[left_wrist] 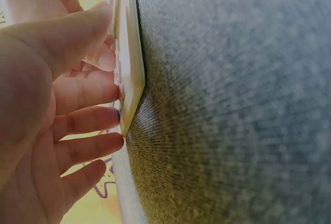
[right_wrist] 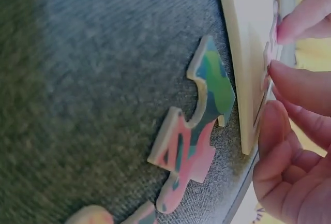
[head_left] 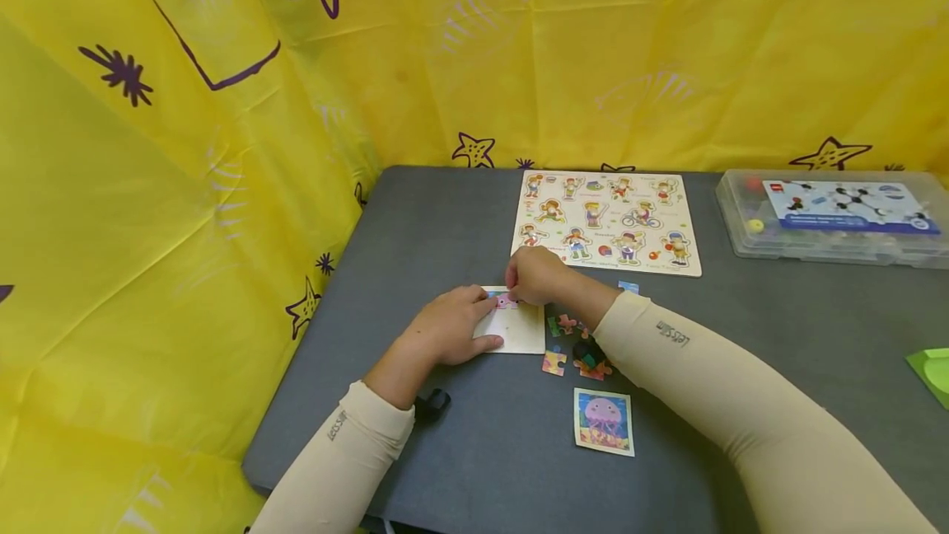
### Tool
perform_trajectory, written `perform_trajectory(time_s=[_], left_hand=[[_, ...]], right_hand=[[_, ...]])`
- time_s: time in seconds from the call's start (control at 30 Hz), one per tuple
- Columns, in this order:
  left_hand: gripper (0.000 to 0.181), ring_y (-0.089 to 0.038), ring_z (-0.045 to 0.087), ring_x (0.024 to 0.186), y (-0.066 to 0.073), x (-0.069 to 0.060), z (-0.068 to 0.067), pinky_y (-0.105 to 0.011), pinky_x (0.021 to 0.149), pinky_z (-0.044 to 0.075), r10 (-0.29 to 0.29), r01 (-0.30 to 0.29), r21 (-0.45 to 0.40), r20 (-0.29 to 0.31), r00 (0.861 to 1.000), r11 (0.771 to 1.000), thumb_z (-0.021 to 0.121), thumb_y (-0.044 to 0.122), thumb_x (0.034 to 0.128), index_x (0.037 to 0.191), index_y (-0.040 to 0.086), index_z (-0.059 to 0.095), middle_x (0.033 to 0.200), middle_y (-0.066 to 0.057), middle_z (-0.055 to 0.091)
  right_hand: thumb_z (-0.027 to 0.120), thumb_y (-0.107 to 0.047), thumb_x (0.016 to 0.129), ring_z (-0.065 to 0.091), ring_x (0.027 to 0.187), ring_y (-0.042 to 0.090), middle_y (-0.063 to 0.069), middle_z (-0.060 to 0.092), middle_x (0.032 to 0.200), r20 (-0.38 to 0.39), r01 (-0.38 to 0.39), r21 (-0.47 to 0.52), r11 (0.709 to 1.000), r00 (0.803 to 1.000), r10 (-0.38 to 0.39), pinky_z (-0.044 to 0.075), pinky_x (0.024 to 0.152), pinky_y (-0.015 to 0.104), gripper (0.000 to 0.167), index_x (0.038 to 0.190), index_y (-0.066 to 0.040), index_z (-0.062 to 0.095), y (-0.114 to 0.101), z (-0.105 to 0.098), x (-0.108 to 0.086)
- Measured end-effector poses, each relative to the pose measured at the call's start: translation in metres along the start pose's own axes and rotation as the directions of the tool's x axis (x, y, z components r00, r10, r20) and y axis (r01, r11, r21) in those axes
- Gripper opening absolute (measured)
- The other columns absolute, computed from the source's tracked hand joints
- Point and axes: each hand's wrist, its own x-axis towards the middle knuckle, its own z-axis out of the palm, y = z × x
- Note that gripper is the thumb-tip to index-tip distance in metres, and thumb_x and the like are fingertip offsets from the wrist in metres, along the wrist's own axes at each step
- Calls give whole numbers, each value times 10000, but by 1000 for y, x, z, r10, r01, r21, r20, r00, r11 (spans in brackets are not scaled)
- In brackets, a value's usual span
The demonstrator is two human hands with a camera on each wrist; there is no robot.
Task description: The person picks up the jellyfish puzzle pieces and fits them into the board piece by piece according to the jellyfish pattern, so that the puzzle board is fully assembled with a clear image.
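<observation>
Tray (head_left: 522, 332) of pale wood; knobbly puzzle pieces (head_left: 552, 363) at its four o'clock. Left grip (head_left: 451, 324) spreads wide on it; right grip (head_left: 535, 274) curls narrow at one o'clock, hold unclear.

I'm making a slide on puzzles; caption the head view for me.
Left hand and right hand at a small puzzle board, with loose pieces and a jellyfish card nearby on the grey table.

loose pieces (head_left: 553, 363) right of tray (head_left: 522, 334), card (head_left: 604, 422) before them; figure board (head_left: 608, 227) behind, case (head_left: 838, 244) to its right.
</observation>
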Motion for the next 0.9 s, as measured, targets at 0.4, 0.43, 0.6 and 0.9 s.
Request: perform_trajectory(time_s=[0.4,0.43,0.6,0.9], left_hand=[[707,-296,488,1382,6,1,4,-453,1136,408,-49,50,8,-17,999,999,688,523,933,1484,113,523,1518,-111,480],[707,-300,475,1395,6,2,4,-457,1142,401,-48,48,5,-17,999,999,685,519,937,1489,111,517,1533,-115,468],[710,-307,452,1409,6,1,5,-459,1160,378,-37,36,-12,-17,999,999,683,488,947,1509,101,484,1547,-124,458],[680,-333,415,1425,8,2,2,-484,1163,367,-30,30,2,28,999,1000,652,472,966,1563,231,432,1567,-146,417]], right_hand=[[763,-246,919,657,1042,307,121,716,1128,-29,12,-69,998,999,-14,524,898,475,259,1112,-81,718,30,-22,-34],[759,-245,924,653,1083,329,138,710,1166,-27,6,-77,997,1000,-8,519,920,495,272,1133,-77,717,38,-26,-41],[769,-222,911,664,1058,356,191,700,1174,-36,-54,-97,994,998,51,515,899,525,308,1167,-60,710,79,-42,-70],[791,-240,890,566,796,237,85,656,879,-90,-75,-55,996,994,70,474,748,431,255,999,-34,685,127,-40,-100]])
